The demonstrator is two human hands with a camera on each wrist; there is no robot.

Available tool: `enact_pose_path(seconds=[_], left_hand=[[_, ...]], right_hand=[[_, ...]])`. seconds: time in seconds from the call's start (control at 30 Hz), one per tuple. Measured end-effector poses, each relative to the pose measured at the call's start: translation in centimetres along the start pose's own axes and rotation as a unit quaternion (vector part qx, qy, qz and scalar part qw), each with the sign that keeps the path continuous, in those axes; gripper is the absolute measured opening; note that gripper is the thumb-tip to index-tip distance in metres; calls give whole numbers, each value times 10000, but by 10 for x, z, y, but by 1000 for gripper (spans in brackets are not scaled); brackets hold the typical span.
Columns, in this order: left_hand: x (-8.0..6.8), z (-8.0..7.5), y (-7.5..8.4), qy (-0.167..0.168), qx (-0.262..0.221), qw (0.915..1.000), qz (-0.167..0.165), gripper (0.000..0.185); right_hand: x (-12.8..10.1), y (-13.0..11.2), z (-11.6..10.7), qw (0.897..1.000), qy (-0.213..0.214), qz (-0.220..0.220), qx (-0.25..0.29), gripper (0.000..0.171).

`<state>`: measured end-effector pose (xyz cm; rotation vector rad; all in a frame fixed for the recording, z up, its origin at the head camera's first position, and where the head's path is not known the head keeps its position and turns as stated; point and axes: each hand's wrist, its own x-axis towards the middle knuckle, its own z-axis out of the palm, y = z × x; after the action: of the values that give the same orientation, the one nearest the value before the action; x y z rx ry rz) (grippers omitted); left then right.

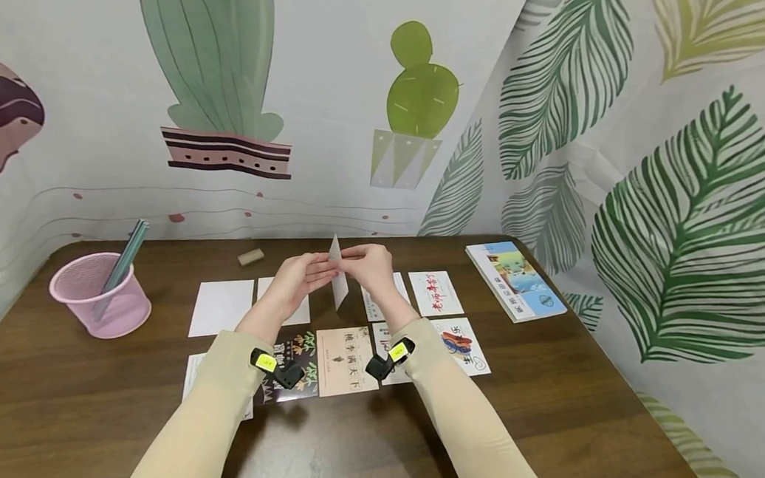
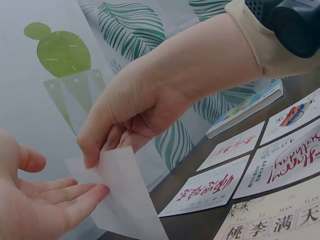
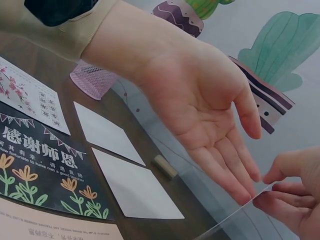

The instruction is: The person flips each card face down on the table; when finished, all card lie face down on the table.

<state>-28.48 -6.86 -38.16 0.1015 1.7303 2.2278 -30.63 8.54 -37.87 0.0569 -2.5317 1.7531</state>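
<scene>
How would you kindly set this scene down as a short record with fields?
Right hand: pinches a whitish card, seen nearly edge-on from the head view
Left hand: fingers straight, tips at that same card
Back row: two blank cards at left, two red-lettered cards at right
Front row: five printed cards, among them a black card and a beige card
Far left: pink mesh holder with thin sticks
Behind the cards: small tan block
Far right: picture-covered book or box

mesh cup left of cards | book right of cards | block behind cards
</scene>
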Motion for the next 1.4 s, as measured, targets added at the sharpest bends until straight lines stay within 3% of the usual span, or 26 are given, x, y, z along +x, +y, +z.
enact_pose_path(seconds=[0.33,0.57,0.93,1.17,1.4], left_hand=[[1,-6,-6,-158,69,9998,-39,49],[2,-14,-17,-134,48,9992,-363,49],[3,-21,-35,2,80,9979,-647,49],[1,-23,-38,-105,209,9976,-654,50],[2,-23,-39,-2,236,9968,-758,50]], right_hand=[[3,20,-7,9992,341,187,30,24],[4,42,-9,9971,225,723,105,24],[8,60,-3,9942,156,1045,-204,23],[8,66,-3,9930,100,1024,-581,21],[7,67,-6,9927,-56,773,-919,22]])
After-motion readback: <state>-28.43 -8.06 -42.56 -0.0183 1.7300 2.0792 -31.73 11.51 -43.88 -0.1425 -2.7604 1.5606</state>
